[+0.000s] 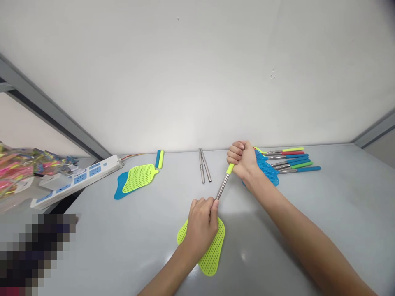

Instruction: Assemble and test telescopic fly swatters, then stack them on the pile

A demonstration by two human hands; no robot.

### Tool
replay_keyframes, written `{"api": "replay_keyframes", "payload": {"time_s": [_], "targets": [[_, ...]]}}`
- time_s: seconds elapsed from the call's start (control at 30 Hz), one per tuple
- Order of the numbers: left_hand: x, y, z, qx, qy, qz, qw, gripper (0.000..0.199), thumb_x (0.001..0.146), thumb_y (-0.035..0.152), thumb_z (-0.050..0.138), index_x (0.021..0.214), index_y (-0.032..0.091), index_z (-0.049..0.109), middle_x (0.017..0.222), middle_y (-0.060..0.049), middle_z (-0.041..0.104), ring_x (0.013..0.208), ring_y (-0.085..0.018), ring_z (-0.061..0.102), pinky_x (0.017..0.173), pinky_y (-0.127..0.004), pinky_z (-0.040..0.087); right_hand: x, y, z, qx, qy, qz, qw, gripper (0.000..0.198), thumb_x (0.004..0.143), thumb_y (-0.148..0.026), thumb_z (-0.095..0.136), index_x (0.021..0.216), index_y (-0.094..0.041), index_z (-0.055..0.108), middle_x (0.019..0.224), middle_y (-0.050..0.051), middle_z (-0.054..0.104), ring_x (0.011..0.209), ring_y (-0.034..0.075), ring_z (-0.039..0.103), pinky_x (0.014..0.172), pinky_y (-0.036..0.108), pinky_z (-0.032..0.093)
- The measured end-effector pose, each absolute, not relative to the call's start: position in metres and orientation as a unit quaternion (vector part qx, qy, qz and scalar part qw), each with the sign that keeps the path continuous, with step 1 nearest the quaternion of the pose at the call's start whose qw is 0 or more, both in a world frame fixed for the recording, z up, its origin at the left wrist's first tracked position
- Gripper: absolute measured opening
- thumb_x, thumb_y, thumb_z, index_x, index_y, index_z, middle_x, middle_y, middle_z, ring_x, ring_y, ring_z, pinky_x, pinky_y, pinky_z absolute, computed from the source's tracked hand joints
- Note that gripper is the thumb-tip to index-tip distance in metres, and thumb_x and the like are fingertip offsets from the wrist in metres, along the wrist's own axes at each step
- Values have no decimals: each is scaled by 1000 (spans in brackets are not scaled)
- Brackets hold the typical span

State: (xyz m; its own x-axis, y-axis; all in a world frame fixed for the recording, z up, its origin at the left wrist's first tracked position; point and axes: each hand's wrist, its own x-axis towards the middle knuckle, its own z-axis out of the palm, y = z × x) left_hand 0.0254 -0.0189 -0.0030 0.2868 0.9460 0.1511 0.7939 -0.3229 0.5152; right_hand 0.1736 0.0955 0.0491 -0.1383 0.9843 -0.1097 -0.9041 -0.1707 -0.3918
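Note:
A yellow-green fly swatter [212, 257] with a perforated head is between my two hands, its metal rod slanting up to the right. My left hand [202, 220] is closed round the rod near the head and covers part of that head. Farther up, my right hand [242, 158] is wrapped round the yellow-green handle grip [230, 169], with only its lower end showing. Just behind my right hand lies a stack of finished-looking swatters [268, 167] with blue heads and handles in several colours.
Two metal rods [205, 165] lie at the back middle. To the left are a yellow-green swatter head [139, 177] over a blue one [121, 186], and two loose grips [159, 159]. A white power strip [92, 176] and bagged colourful items [27, 172] occupy the left. A wall [197, 82] rises behind.

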Motion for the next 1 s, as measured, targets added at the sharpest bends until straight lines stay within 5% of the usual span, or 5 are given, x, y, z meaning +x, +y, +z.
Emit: {"api": "replay_keyframes", "payload": {"time_s": [0.5, 1.0], "targets": [[23, -14, 2, 767, 552, 261, 196, 30, 86, 26, 26, 57, 18, 32, 51, 4, 35, 52, -12, 35, 61, -26, 28, 170, 92, 45, -55, -142, 814, 560, 26, 68, -17, 36, 51, -20, 16, 41, -8, 10, 31, 7, 14, 28, 18, 15], [23, -12, 9, 765, 533, 276, 235, 25, 85, 33, 28, 71, 20, 45, 66, 2, 50, 66, -14, 46, 67, -29, 34, 195, 98, 58, -149, -165, 799, 558, 26, 61, -14, 35, 50, -20, 12, 40, -7, 11, 31, 7, 13, 28, 20, 16]]}}
